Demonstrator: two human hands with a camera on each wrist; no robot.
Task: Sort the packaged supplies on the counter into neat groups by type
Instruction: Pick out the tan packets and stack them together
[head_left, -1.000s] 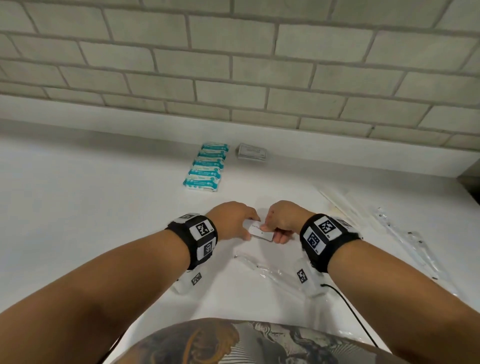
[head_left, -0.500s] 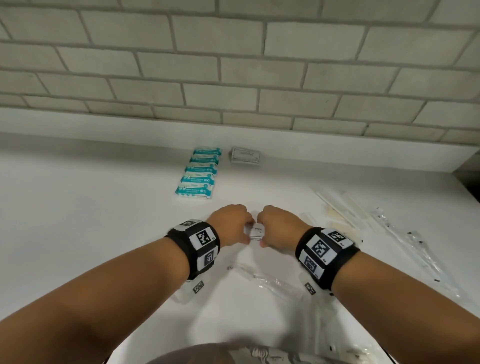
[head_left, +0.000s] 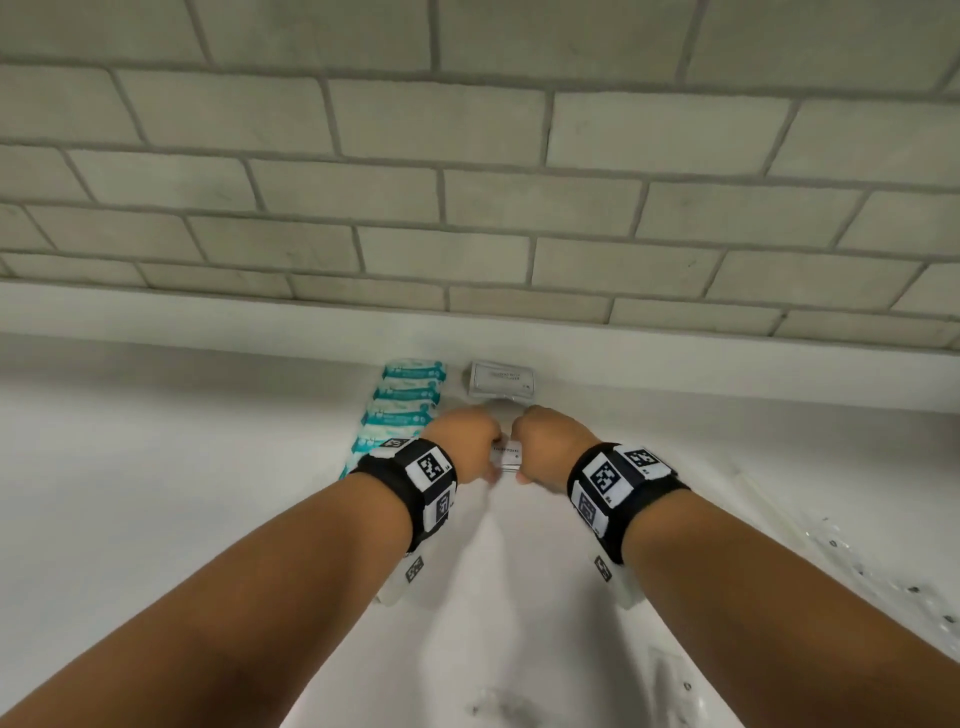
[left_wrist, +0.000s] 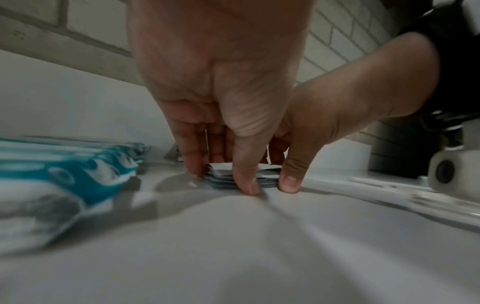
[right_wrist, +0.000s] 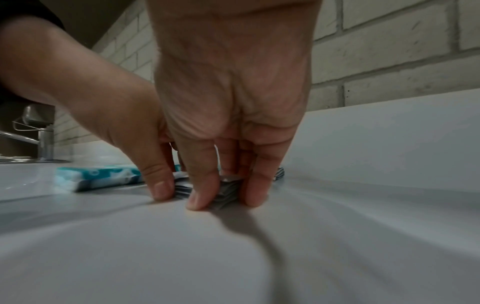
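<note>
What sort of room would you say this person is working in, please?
Probably a utility or clinic prep area: a white counter with a raised back edge under a painted brick wall, a metal faucet at one end, and small sealed packets laid in groups.

Left arm: bare forearm reaching forward from the lower left, with a black wrist band (head_left: 415, 480) carrying square markers.
Left hand (head_left: 462, 441): knuckles up, fingers pointing down, thumb (left_wrist: 245, 181) and fingers curled round one side of a small stack of packets (head_left: 506, 455).
Right arm: bare forearm reaching forward from the lower right, with a matching black wrist band (head_left: 618, 480).
Right hand (head_left: 548, 441): knuckles up, fingers pointing down, thumb (right_wrist: 201, 195) and fingers (right_wrist: 255, 191) pinching the stack's other side.
Hands together: close side by side, with only the stack between them.
</note>
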